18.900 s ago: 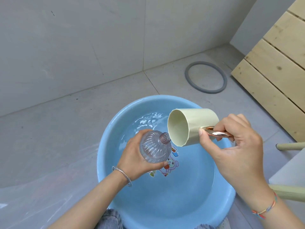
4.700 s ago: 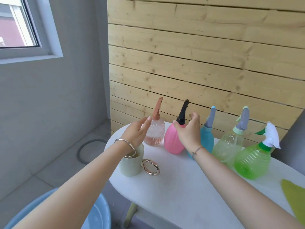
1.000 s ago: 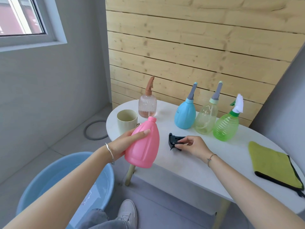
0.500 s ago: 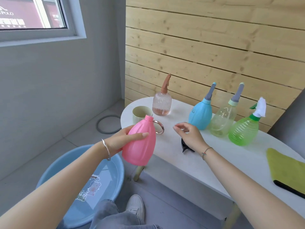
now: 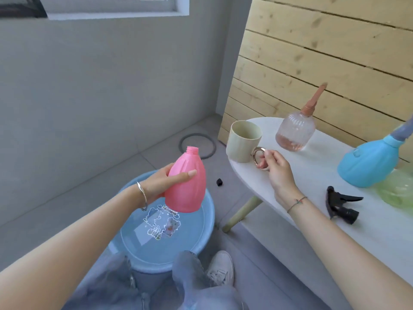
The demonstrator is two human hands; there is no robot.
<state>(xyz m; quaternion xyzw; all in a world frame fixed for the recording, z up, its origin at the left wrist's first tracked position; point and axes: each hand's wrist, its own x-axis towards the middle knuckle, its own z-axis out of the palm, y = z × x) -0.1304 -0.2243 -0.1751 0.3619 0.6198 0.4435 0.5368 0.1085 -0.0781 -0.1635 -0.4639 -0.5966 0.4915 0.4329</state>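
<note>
Holding pink bottle (image 5: 186,182) mid-air in left hand (image 5: 156,184): thumb across the front, fingers wrapped behind the belly, open neck pointing up, no cap on. Hovering it right above blue basin (image 5: 205,229), water inside, straight below that grip.

Pinching gold ring handle (image 5: 259,156) of cream mug (image 5: 242,142) with right hand (image 5: 274,166), thumb and fingertips curling round the ring. Leaving mug upright on white table (image 5: 312,175), just left of the knuckles. Leaving black spray head (image 5: 342,204) detached on the table, right of the right wrist. Noting clear pinkish bottle (image 5: 295,133) just beyond the right hand, blue bottle (image 5: 368,164) further right.

Handling:
- Treating pink bottle as thin moulded plastic: light, slightly squashy, slick when wet. Probably empty, but can't confirm through the opaque wall. Gripping the wide ribbed belly, not the neck, and not squeezing hard.
- Treating mug as ceramic: stiff, breakable, noticeably heavier once full. Hooking a finger through the glossy ring rather than pinching it, bracing against tilt while scooping.
</note>
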